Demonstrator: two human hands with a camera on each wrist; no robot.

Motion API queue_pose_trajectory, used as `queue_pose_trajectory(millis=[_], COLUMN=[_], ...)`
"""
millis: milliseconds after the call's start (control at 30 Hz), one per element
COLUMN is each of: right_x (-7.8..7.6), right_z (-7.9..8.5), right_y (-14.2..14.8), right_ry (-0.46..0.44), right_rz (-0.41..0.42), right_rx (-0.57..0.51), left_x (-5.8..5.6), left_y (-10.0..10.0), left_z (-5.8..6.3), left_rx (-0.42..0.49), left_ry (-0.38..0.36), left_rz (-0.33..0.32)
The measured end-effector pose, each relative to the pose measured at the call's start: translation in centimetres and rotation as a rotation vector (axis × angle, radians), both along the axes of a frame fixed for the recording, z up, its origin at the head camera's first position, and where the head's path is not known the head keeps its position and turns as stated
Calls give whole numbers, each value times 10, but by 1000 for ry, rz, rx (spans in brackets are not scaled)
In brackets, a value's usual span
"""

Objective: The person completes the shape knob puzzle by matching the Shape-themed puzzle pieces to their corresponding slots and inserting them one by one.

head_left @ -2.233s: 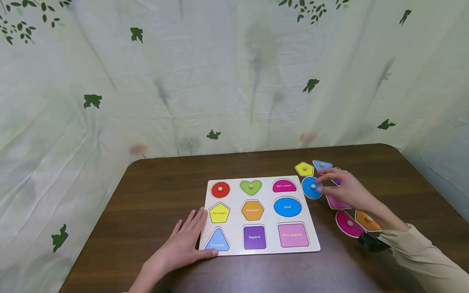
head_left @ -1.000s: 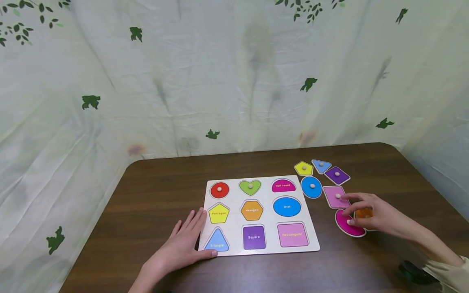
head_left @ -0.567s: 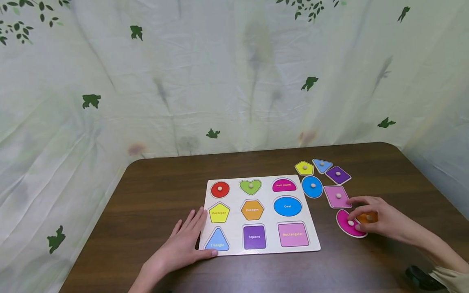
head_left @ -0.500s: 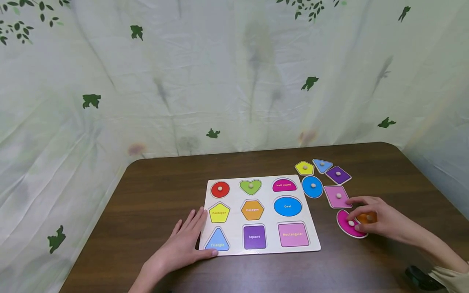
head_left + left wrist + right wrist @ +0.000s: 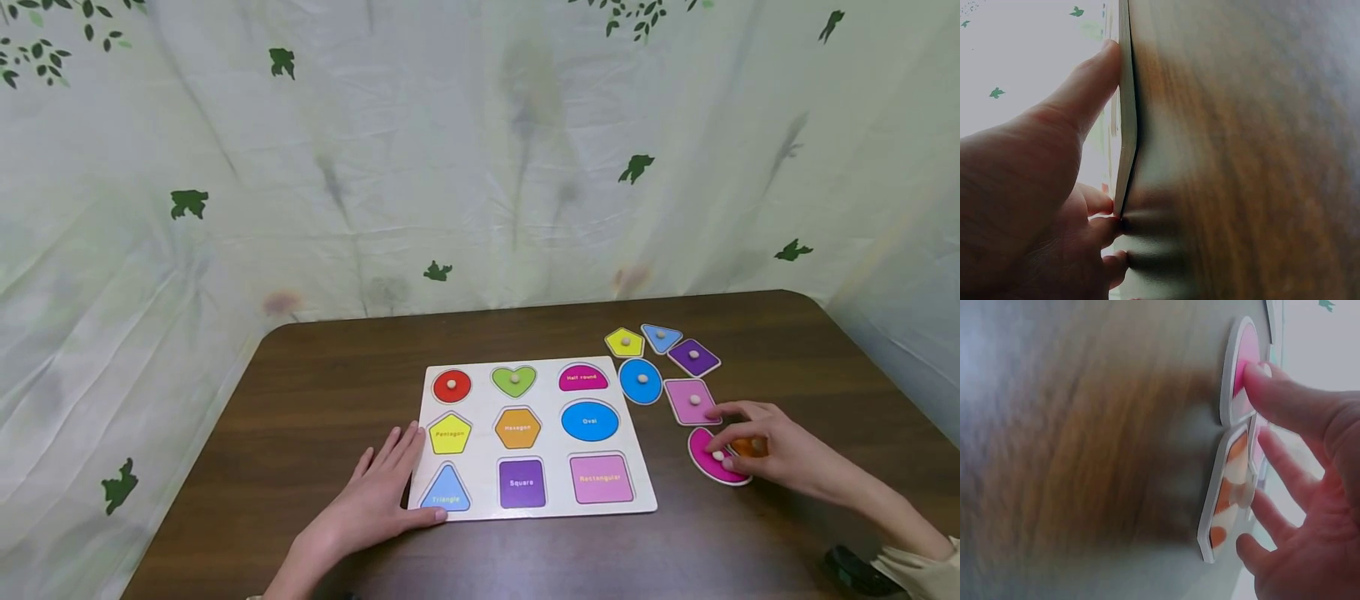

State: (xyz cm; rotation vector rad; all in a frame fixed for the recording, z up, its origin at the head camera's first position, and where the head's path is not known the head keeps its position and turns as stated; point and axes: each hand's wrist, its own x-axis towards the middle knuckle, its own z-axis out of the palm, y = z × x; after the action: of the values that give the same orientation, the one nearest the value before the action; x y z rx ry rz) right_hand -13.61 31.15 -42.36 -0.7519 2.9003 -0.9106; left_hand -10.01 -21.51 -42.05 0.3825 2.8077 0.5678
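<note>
My left hand (image 5: pixel 375 496) lies with straight fingers along the left side of a white shape puzzle board (image 5: pixel 483 483), its thumb on the lower left corner. In the left wrist view that thumb presses against the board's edge (image 5: pixel 1127 106). To the right, my right hand (image 5: pixel 787 450) pinches the small knob of a magenta half-round puzzle piece (image 5: pixel 702 457) between thumb and forefinger. The piece (image 5: pixel 1249 344) lies flat on the table in the right wrist view. An orange hexagon piece (image 5: pixel 1221 500) sits beneath the other fingers, partly hidden in the head view.
Near the board's right edge lie loose knobbed pieces: blue oval (image 5: pixel 640 393), yellow pentagon (image 5: pixel 624 350), blue triangle (image 5: pixel 662 346), purple square (image 5: pixel 693 365) and pink rectangle (image 5: pixel 682 404). A red circle (image 5: pixel 442 387) and green heart (image 5: pixel 515 388) fill board slots. A curtain (image 5: pixel 480 167) hangs behind the table.
My right hand has come from the blue oval piece toward me to the magenta half-round piece and taken its knob. The left hand stays in place on the board.
</note>
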Motion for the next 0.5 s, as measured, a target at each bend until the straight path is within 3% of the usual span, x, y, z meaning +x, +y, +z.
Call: queue_pose_trajectory(millis=[500], right_x=[-3], right_z=[7], right_y=[-15], right_ry=[2], right_rz=[-24], right_rx=[-26], left_x=[1], left_y=[-2], left_z=[0], left_rx=[3], left_ry=[23], left_rz=[-21])
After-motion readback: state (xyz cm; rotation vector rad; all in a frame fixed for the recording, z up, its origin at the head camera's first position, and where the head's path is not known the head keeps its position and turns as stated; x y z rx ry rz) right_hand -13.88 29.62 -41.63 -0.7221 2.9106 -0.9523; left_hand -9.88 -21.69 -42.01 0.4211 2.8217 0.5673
